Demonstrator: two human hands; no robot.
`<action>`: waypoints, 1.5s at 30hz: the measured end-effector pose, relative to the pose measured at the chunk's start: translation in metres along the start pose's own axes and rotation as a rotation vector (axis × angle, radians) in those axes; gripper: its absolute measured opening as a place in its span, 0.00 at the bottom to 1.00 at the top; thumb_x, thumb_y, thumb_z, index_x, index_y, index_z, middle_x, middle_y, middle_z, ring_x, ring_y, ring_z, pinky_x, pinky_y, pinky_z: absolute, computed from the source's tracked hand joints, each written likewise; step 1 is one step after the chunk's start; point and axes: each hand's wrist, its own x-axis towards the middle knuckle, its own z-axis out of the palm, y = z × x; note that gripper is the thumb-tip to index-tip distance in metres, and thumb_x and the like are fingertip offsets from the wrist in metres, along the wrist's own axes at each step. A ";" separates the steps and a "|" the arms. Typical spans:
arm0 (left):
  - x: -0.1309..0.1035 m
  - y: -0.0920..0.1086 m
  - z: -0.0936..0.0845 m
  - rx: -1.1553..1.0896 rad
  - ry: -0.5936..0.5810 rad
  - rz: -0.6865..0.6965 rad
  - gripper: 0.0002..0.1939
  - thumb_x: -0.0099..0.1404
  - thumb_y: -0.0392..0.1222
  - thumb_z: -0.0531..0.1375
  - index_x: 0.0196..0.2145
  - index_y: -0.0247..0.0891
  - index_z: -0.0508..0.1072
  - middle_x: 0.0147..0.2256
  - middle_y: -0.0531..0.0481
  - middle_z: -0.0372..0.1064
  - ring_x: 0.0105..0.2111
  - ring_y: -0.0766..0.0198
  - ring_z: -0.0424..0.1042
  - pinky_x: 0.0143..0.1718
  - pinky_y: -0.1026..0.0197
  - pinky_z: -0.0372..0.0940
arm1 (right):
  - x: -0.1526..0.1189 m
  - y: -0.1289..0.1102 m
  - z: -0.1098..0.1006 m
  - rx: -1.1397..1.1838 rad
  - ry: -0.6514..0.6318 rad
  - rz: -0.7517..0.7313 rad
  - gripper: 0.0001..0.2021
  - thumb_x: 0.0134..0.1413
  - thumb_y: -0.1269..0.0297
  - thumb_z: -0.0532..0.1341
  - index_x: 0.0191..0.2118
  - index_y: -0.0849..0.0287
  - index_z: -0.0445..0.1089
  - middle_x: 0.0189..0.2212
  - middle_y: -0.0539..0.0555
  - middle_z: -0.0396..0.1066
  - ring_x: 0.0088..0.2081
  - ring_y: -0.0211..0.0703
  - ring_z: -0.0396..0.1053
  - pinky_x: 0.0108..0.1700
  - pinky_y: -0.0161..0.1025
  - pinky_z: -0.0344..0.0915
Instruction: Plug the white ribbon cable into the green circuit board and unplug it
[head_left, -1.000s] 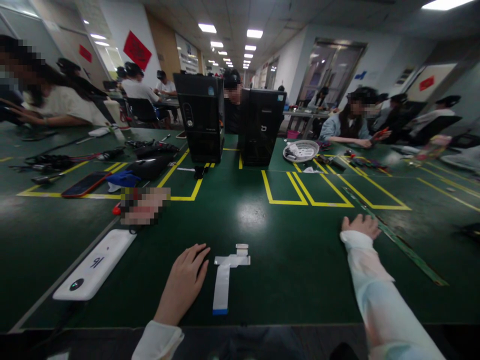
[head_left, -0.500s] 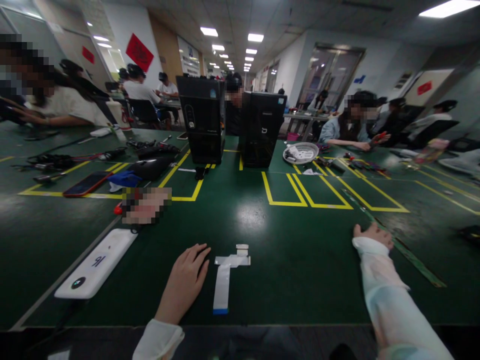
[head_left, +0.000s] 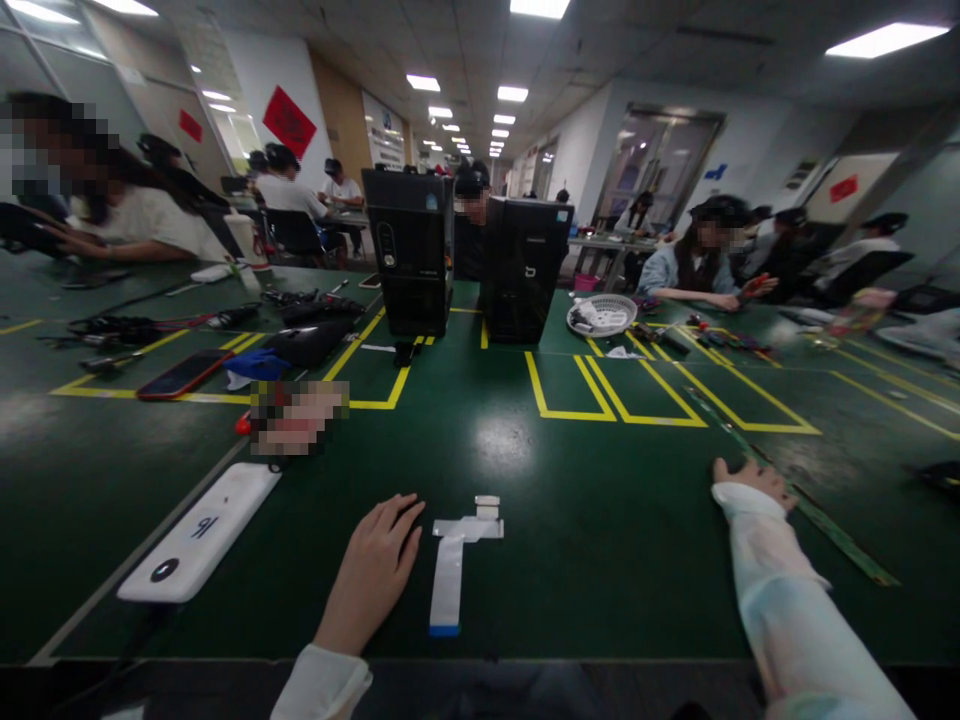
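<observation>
A white flat ribbon cable (head_left: pixel 448 585) with a blue end strip and a folded, branching top lies on the green table. Just left of it, my left hand (head_left: pixel 382 560) rests on the tabletop with its fingers stretched out and nothing in them; it does not touch the cable. Far to the right, my right hand (head_left: pixel 756 483) lies palm down, fingers apart. A long thin green strip (head_left: pixel 844 540), like a narrow circuit board, runs beside and partly behind that hand. Whether the fingertips touch the strip I cannot tell.
A white power bank (head_left: pixel 201 535) lies at the left. Two black computer cases (head_left: pixel 412 255) stand ahead. Behind the yellow tape marks are a white basket (head_left: pixel 601 315), a phone (head_left: pixel 185 373) and dark cables (head_left: pixel 120 328). Several people sit around at tables.
The view has tilted up slightly, so everything sits a little lower in the picture. Both hands and the ribbon cable stay in place on the table.
</observation>
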 end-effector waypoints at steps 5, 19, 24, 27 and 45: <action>0.000 -0.001 0.001 0.001 0.005 0.000 0.19 0.69 0.43 0.50 0.54 0.40 0.69 0.54 0.44 0.67 0.55 0.53 0.64 0.57 0.44 0.60 | -0.004 0.005 -0.001 -0.039 -0.023 -0.036 0.31 0.61 0.53 0.43 0.59 0.73 0.61 0.57 0.75 0.58 0.60 0.63 0.54 0.57 0.58 0.51; 0.002 0.001 -0.001 0.001 0.009 0.014 0.19 0.69 0.43 0.50 0.53 0.38 0.70 0.53 0.43 0.68 0.55 0.53 0.65 0.57 0.45 0.60 | -0.029 0.036 -0.014 -0.091 -0.104 -0.292 0.29 0.60 0.55 0.46 0.59 0.72 0.62 0.58 0.70 0.61 0.60 0.59 0.57 0.59 0.50 0.55; 0.001 0.001 -0.001 0.010 -0.006 0.000 0.19 0.69 0.43 0.49 0.54 0.39 0.70 0.54 0.43 0.67 0.55 0.52 0.64 0.57 0.45 0.61 | -0.048 0.041 -0.008 0.007 0.140 -0.006 0.30 0.59 0.50 0.46 0.60 0.65 0.60 0.65 0.70 0.44 0.65 0.65 0.41 0.61 0.63 0.46; 0.000 0.001 -0.001 0.012 -0.018 0.001 0.19 0.69 0.43 0.49 0.54 0.39 0.69 0.54 0.43 0.67 0.56 0.53 0.64 0.57 0.45 0.60 | -0.056 0.047 -0.005 0.084 0.192 0.105 0.32 0.58 0.49 0.47 0.62 0.65 0.57 0.67 0.71 0.36 0.67 0.68 0.33 0.61 0.67 0.40; 0.000 -0.001 0.000 -0.005 -0.015 -0.009 0.20 0.69 0.46 0.49 0.54 0.41 0.70 0.55 0.45 0.66 0.56 0.52 0.64 0.57 0.44 0.60 | -0.040 0.076 -0.015 0.128 0.083 0.192 0.35 0.60 0.45 0.42 0.65 0.65 0.51 0.64 0.74 0.44 0.64 0.68 0.45 0.58 0.67 0.44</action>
